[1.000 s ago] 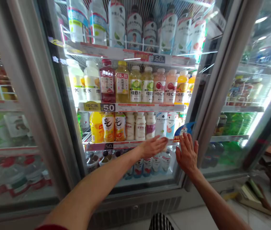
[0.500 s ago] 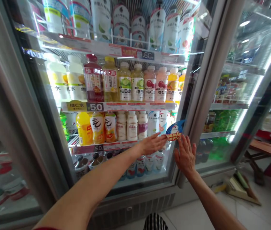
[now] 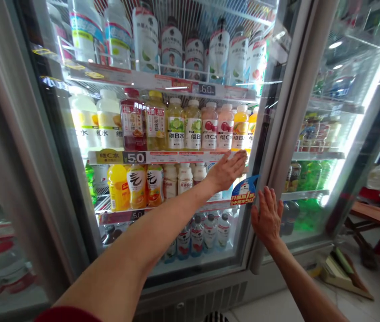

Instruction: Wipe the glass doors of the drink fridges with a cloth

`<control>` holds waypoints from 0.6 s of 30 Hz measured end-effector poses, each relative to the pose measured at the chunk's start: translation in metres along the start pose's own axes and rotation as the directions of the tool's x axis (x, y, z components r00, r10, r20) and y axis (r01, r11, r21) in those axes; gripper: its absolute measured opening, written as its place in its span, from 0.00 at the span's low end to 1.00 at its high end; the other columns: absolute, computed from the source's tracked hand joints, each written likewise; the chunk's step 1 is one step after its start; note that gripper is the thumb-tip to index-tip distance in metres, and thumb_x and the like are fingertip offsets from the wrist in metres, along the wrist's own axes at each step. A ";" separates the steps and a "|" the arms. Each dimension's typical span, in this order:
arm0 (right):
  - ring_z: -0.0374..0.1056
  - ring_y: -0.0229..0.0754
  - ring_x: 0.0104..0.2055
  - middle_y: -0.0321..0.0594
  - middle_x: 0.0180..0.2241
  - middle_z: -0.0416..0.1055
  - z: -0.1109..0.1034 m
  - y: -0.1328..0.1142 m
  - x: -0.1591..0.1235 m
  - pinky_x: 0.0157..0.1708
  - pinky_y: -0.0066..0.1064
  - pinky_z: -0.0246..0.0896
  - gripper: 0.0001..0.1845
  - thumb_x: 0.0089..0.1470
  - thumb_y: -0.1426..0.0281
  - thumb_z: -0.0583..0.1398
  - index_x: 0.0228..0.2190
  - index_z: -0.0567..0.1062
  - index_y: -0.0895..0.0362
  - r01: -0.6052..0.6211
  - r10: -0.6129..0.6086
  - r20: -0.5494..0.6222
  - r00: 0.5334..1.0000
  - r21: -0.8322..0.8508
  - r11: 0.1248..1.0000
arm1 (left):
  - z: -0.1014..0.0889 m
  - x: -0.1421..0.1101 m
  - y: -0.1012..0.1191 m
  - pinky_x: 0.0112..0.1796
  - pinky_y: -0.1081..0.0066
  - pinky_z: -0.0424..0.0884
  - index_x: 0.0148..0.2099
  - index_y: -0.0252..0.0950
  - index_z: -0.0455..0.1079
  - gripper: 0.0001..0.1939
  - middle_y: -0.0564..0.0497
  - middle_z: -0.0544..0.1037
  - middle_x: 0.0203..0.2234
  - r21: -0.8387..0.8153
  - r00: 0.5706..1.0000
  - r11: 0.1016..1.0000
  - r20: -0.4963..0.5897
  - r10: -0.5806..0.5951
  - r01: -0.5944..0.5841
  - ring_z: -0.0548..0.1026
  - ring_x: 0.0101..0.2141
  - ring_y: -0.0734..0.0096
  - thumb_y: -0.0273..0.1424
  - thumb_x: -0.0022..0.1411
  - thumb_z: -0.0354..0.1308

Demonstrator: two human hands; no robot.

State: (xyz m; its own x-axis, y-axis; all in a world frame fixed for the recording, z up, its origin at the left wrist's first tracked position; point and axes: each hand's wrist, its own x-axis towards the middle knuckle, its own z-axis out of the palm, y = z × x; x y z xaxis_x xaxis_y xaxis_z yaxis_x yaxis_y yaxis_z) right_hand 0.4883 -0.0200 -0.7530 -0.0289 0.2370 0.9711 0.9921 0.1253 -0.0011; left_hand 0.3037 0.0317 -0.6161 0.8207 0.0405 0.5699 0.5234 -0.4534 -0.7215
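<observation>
A blue promotional sticker [image 3: 244,190] with red and yellow lettering sits on the glass door [image 3: 219,257] of a drinks cooler, near its right edge. My left hand [image 3: 227,169] reaches up and right, above and left of the sticker, its fingers stretched out flat against or close to the glass. It holds nothing. My right hand [image 3: 267,217] lies with fingers extended on the door's grey frame [image 3: 288,129], just right of the sticker. Whether each palm touches the surface is hidden. Behind the glass stand juice bottles [image 3: 176,125] on a shelf with a price strip [image 3: 136,157].
To the right is another glass-fronted cooler section [image 3: 313,172] with lit shelves. A wooden stool [image 3: 373,212] stands on the right, and a carton-like box [image 3: 342,273] lies on the tiled floor. Water bottles [image 3: 0,264] show behind glass at the left.
My left hand has moved up and right, off the sticker's left edge, uncovering its lettering. My right hand has shifted slightly right and down. The view has tilted up a little.
</observation>
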 end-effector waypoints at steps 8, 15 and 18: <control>0.45 0.50 0.63 0.49 0.61 0.50 0.001 0.008 0.020 0.58 0.53 0.41 0.32 0.55 0.69 0.50 0.60 0.49 0.55 -0.025 0.024 -0.018 1.000 -0.013 1.000 | 0.012 0.020 0.004 0.58 0.52 0.50 0.58 0.33 0.59 0.21 0.47 0.61 0.58 0.010 0.999 0.999 0.010 0.050 -0.050 0.55 0.59 0.62 0.27 0.65 0.39; 0.45 0.50 0.63 0.50 0.60 0.52 0.006 0.005 0.050 0.58 0.52 0.42 0.31 0.55 0.68 0.50 0.60 0.50 0.55 0.000 0.000 -0.059 0.998 0.000 1.000 | 0.001 0.044 -0.019 0.58 0.54 0.52 0.57 0.32 0.60 0.20 0.47 0.63 0.57 -0.001 0.987 0.987 0.001 0.160 -0.160 0.58 0.58 0.64 0.28 0.66 0.38; 0.45 0.51 0.63 0.50 0.60 0.52 0.007 0.005 0.056 0.58 0.52 0.41 0.32 0.55 0.68 0.51 0.60 0.50 0.55 -0.007 0.007 -0.085 0.996 -0.003 1.000 | -0.006 0.050 -0.030 0.58 0.48 0.50 0.58 0.30 0.58 0.22 0.45 0.60 0.58 0.025 0.995 0.996 -0.058 -0.081 0.082 0.55 0.60 0.59 0.26 0.66 0.35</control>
State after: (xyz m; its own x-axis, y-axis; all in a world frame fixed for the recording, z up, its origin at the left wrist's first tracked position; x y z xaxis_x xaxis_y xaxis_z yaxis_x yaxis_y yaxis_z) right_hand 0.4910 0.0006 -0.7001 -0.0117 0.1547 0.9879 0.9927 0.1205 -0.0071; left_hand 0.3273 0.0416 -0.5638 0.7611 0.0249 0.6482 0.5947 -0.4258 -0.6820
